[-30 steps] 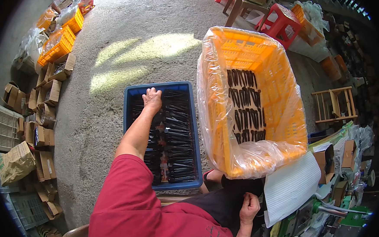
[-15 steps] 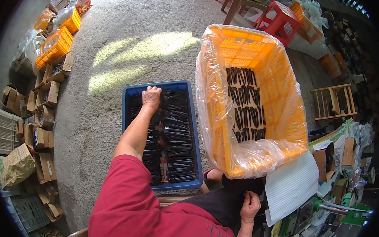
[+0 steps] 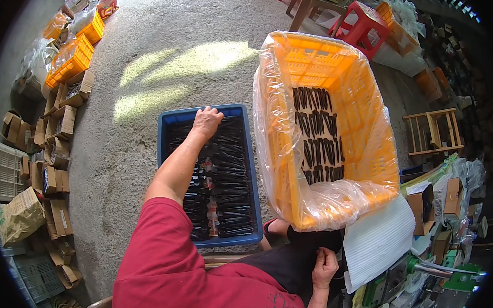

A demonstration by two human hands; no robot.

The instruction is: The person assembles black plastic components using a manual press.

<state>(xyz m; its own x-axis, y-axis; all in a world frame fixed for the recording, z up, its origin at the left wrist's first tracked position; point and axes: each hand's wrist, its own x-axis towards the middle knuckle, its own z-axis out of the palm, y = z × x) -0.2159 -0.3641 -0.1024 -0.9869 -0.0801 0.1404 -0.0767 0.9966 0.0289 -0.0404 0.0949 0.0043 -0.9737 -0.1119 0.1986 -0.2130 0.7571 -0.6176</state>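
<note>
Blue tray [image 3: 229, 241], centre, holds slim black pieces [image 3: 234, 180], plenty remaining. Orange crate [image 3: 363, 118], right of centre: four rows of dark pieces [image 3: 319, 121] lie inside; seemingly partway. Hands apart: left hand [image 3: 207, 121] at tray's upper end, grip hidden; right hand [image 3: 324, 268] curled, lower right, contents unclear.

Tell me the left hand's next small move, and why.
Perhaps close the left hand on the nearest black pieces, since it reaches over the far end of the blue tray holding them; its fingertips are too unclear to show any grip.
</note>
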